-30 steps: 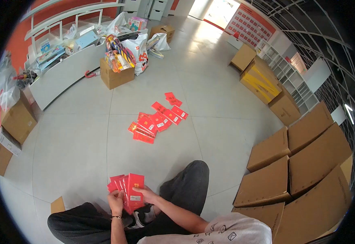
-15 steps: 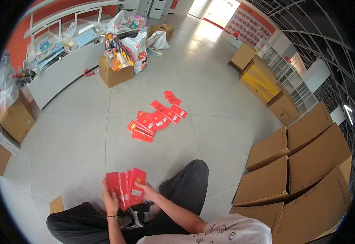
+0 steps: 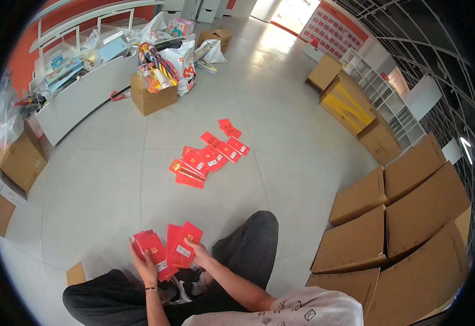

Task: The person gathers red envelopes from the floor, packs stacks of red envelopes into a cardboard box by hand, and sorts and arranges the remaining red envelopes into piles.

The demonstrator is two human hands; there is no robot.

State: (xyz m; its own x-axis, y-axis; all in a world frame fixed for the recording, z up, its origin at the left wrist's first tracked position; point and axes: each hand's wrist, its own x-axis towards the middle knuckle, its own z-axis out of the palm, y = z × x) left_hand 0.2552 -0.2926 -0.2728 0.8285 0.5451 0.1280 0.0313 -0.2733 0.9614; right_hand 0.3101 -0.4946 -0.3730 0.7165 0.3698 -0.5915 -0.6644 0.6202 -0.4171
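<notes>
Several red envelopes [image 3: 151,247] are gripped in my left hand [image 3: 146,267], fanned a little, with a white label low on the front one. My right hand [image 3: 198,253] pinches a smaller bunch of red packets [image 3: 183,244], also with a white label facing up. The two bunches touch or overlap near their lower edges, above my crossed legs. Farther forward on the floor lies a loose spread of more red envelopes [image 3: 205,157], some overlapping, some with white labels.
Large brown cartons [image 3: 351,239] stand close on the right. Ahead left is an open box of rolled items [image 3: 153,98] beside a white bag [image 3: 182,65] and a cluttered grey counter [image 3: 85,87]. More boxes [image 3: 23,157] stand at the left. Grey tiles [image 3: 96,190] cover the floor.
The single fanned bunch has parted into two: the packets in my right hand have swung apart from those in my left, which tilted left. The envelopes on the floor stayed put.
</notes>
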